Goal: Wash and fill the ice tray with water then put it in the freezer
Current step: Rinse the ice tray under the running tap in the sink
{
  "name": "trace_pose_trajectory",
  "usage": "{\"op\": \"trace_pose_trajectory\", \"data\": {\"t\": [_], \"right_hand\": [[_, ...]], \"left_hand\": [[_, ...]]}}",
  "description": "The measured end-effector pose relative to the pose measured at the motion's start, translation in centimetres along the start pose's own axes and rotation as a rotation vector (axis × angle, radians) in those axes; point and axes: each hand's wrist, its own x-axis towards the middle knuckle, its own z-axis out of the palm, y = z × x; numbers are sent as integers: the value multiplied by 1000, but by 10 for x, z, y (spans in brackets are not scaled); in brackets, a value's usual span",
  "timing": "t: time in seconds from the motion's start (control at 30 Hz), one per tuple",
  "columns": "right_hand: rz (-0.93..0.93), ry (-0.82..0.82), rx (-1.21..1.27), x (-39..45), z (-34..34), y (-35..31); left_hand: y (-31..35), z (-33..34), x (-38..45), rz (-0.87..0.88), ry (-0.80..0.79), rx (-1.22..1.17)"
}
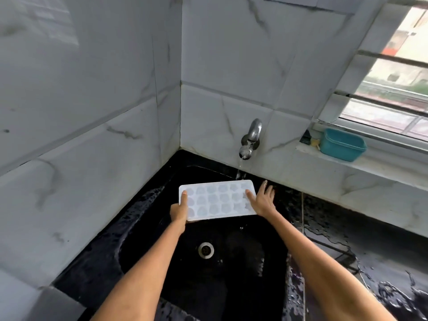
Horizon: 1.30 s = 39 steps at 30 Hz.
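Head view: white ice tray (217, 200), held level over the black sink (148, 246) just before the running tap (250, 140). Left hand (179, 210) grip pinches the short edge; right hand (262, 200) lies flat, fingers straight. Likely light, flexible, wet-slick; best held at both short ends.

No readable text, label, brand, number or sign shows anywhere in this view of the sink corner.

Wet black countertop (370, 262) with a sunken black sink (231, 274), steel drain (206, 250) in its basin, marble window ledge (359, 165) bearing a teal plastic tub (342, 144), small yellow item just beside it
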Motion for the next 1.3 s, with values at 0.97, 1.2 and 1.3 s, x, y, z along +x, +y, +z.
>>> {"op": "trace_pose_trajectory", "data": {"t": [0.97,1.2,1.3], "right_hand": [[24,14,964,-13,-92,-3],[-40,197,893,-10,-129,-5],[-40,253,856,-10,-139,5]], "left_hand": [[22,39,5,-212,-585,-252],[27,104,-7,-193,-429,5],[33,125,-15,-107,-374,35]]}}
